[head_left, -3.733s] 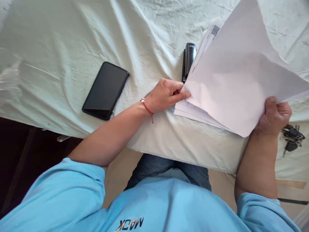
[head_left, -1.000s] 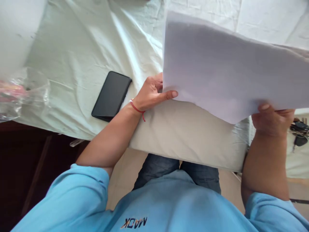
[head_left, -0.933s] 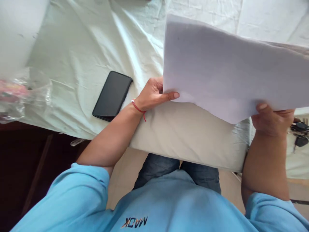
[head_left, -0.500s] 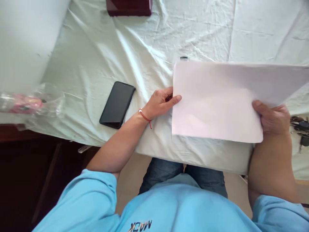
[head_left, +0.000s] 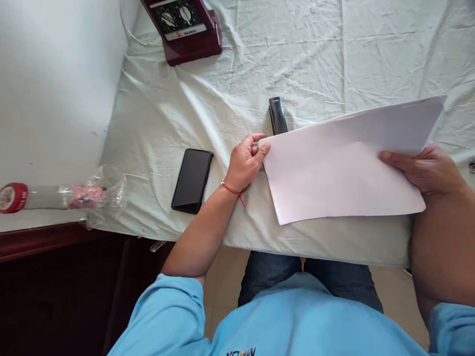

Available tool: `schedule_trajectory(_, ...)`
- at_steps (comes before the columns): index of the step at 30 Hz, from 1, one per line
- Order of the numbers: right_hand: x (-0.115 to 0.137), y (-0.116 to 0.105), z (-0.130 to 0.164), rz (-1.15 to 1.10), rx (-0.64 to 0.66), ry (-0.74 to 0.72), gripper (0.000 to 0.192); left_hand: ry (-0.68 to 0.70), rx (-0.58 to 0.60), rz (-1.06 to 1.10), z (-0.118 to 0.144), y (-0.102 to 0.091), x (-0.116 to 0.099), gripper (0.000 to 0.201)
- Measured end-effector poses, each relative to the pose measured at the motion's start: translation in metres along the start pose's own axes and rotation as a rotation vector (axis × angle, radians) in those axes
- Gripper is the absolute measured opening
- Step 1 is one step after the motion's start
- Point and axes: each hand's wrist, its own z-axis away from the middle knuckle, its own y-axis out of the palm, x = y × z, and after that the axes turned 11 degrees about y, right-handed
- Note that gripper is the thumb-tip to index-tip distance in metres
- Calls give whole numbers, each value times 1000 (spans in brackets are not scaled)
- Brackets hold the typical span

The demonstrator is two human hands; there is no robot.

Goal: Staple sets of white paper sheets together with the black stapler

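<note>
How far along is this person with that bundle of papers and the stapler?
The sheets already look gathered into one squared stack. In hand: the left hand pinches the stack's near-left corner while the right hand holds its right edge, low over the tablecloth. The black stapler lies untouched just behind that corner, so any stapling appears not yet done.

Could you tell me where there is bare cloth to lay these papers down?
Free: the cloth beyond the stapler, right of the maroon appliance. Crowded: near the edge, between the phone, the left hand and the papers.
</note>
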Motion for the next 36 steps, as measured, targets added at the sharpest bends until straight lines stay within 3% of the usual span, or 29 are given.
schedule_trajectory(5, -5, 2, -4, -36, -31, -99, 66, -98, 42, -18, -1, -3, -10, 40)
schedule_trajectory(13, -6, 3, -18, -4, -91, -294, 75, -51, 121, -64, 2, -4, -12, 26)
schedule_trajectory(18, -5, 8, -19, -36, -29, -365, 73, -71, 157, -40, 0, -5, -16, 17)
schedule_trajectory(24, -3, 7, -19, 13, -23, -342, 72, -129, 169, -69, -2, -5, -23, 21)
schedule_trajectory(29, 3, 4, -15, 111, -95, -311, 57, -281, 258, -123, -5, -3, -33, 31)
schedule_trajectory(36, 15, 3, -2, 47, -60, -86, 19, -374, 49, -190, -14, 16, -38, 48)
